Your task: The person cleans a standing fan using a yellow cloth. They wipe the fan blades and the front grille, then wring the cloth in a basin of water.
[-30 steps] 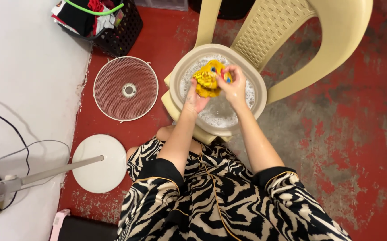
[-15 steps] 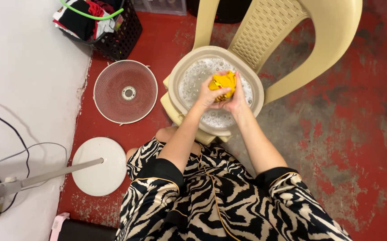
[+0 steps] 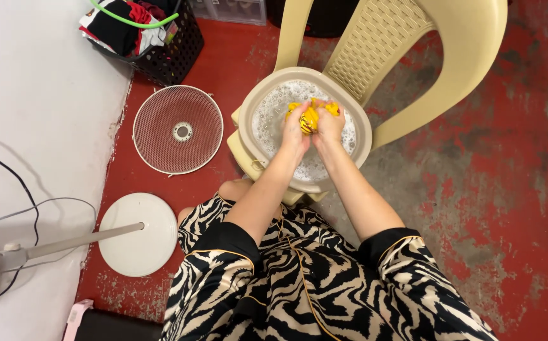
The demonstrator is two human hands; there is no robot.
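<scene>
Head view, both hands point(image 3: 312, 126) closed on yellow cloth point(image 3: 310, 117), over soapy basin point(image 3: 255, 104)

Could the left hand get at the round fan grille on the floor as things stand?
Probably yes, once it lets go: the left hand is clasped with the right hand around the yellow cloth over the basin, and bare red floor leads to the fan grille.

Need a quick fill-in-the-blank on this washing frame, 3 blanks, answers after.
1. Both hands, left hand and right hand, squeeze a bunched cloth coloured ____.
2. The round beige plastic basin of soapy water sits on the seat of a beige plastic ____.
3. The round wire fan grille lies flat on the ____ floor.

Missing words: yellow; chair; red
</scene>
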